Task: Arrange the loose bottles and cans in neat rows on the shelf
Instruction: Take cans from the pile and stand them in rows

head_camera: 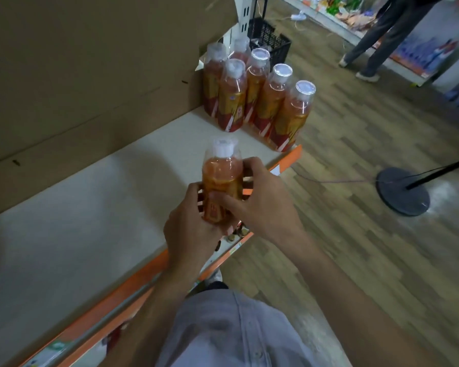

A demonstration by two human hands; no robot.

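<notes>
Orange bottle [222, 178] is being clasped by left hand [194, 231] and right hand [263, 203] above shelf [77, 221]; other bottles [260, 102] standing in rows.

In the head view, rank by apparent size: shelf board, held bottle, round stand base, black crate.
Shelf board
Held bottle, enlarged by nearness
Round stand base and black crate: look alike, crate partly hidden

I wore a pale grey shirt [223, 332] with a stitched front placket [239, 324]; small pale buttons [256, 354] sat along it. Both forearms [337, 284] were uncovered.
</notes>
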